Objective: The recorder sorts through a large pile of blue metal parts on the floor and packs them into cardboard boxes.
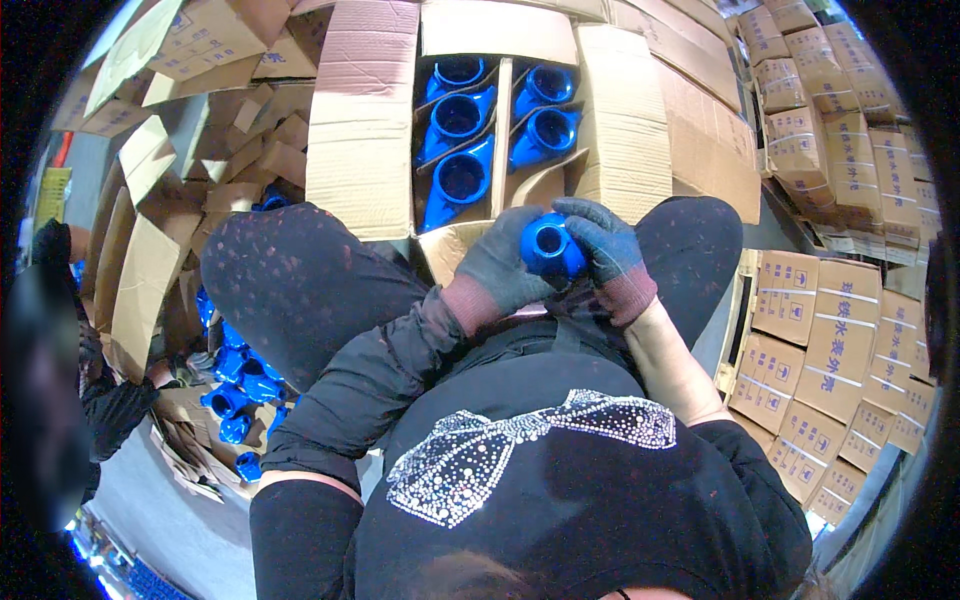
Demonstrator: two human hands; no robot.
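Between both gloved hands, in front of my lap, is a blue water meter housing (553,262), with a round port facing up at me. My left hand (503,262) grips its left side, and my right hand (606,245) wraps round its right and upper side. Both gloves are dark with reddish cuffs. Just beyond them stands an open cardboard box (362,120) with its flaps spread. Inside, several more blue housings (462,176) sit in two columns, parted by cardboard dividers (503,130). At the near right of the box, one compartment shows cardboard and no housing.
Loose blue housings (228,398) lie in a heap on the left, beside scattered cardboard pieces (145,250). Strapped cartons (800,330) are stacked on the right, with further carton stacks (850,130) behind. At the far left edge, another person's dark sleeve (115,415) shows.
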